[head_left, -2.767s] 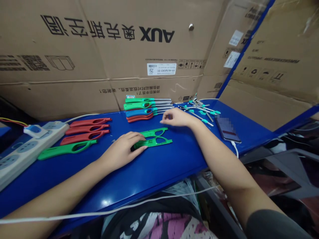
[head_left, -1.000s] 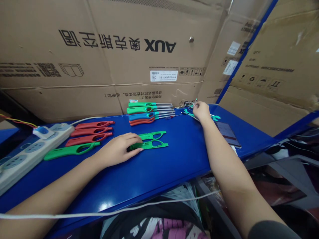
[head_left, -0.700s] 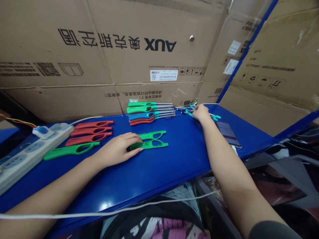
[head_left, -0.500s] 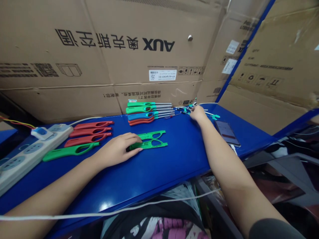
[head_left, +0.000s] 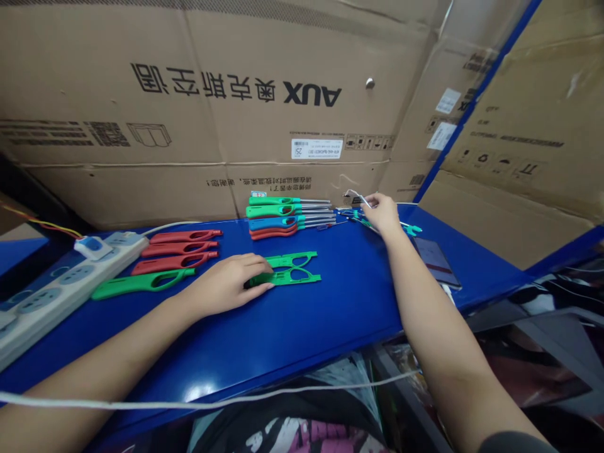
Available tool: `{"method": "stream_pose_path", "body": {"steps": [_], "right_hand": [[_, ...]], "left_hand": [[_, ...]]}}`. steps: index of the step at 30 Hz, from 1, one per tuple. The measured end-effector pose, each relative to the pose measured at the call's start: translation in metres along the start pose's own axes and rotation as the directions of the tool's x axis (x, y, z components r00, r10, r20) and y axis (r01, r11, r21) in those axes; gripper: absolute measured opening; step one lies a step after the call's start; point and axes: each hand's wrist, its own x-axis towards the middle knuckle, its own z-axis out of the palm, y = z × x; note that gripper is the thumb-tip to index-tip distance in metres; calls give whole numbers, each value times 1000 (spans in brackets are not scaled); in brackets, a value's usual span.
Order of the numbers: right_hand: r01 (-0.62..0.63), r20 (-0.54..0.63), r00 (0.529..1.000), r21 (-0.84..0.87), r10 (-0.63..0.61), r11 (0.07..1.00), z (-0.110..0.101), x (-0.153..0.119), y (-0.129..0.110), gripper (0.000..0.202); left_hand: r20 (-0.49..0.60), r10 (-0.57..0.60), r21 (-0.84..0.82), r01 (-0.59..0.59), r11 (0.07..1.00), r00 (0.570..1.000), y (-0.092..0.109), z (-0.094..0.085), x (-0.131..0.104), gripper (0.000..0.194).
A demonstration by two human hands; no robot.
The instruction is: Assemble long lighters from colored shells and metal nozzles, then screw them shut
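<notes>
Steadying green lighter-handle halves (head_left: pixel 282 277) beneath left hand (head_left: pixel 231 281), fingers apart; lightly pinching slim metallic piece (head_left: pixel 365 201) between right hand (head_left: pixel 384 215) fingertips.

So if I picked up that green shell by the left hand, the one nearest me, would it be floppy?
Probably not: the green shell looks like thin, hard plastic, so likely stiff and light. Its skinny loop might crack if bent. It's lying flat, so it probably won't roll, but could slide on the shiny blue table.

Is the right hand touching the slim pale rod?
Touching. The head view shows the slim pale rod with one end pinched between thumb and fingers of the right hand.
</notes>
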Motion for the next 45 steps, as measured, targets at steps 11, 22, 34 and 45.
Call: {"method": "stream_pose_path", "body": {"steps": [11,22,34,45], "right_hand": [[222,289,841,587,-458,779,-28,-49,-58,35],[346,459,597,593,-658,727,1,-81,-69,31],[131,809,159,551,-566,824,-12,-76,-62,46],[263,806,258,471,-532,842,4,-71,-53,28]], "left_hand": [[-296,-201,-138,167,976,934,7,2,0,73],[-405,-448,-604,135,786,797,29,25,7,39],[-333,-488,-572,238,785,807,18,29,7,30],[-284,-221,-291,136,947,933,18,26,6,26]]}}
